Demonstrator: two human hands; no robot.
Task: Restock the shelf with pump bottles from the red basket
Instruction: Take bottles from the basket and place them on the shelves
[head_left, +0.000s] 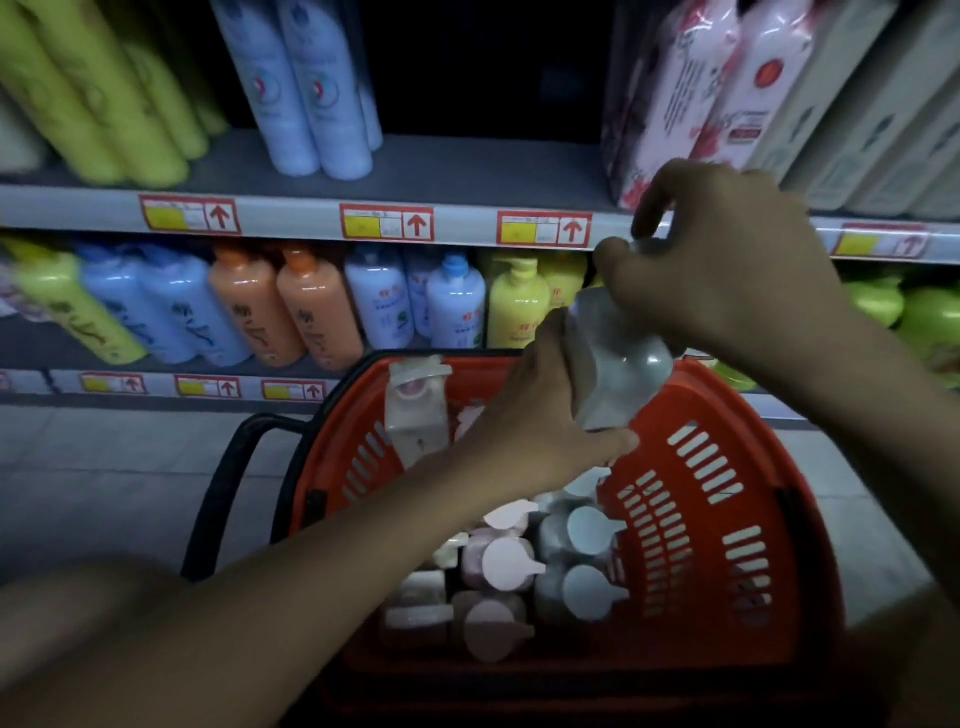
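- Grey pump bottle (618, 364) held over red basket (727, 519), long axis tilted, top toward the shelf (467, 166).
- Left hand (540, 415) curled round its lower body; right hand (727, 260) gripping the pump end.
- Right hand nearer the empty shelf gap; lift goes up and forward.

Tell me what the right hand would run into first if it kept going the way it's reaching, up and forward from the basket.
Probably the pink floral packs on the upper shelf. The right hand, gripping the top of the grey bottle, sits just below them in the picture. Depth is unclear, so the shelf's front edge could come first.
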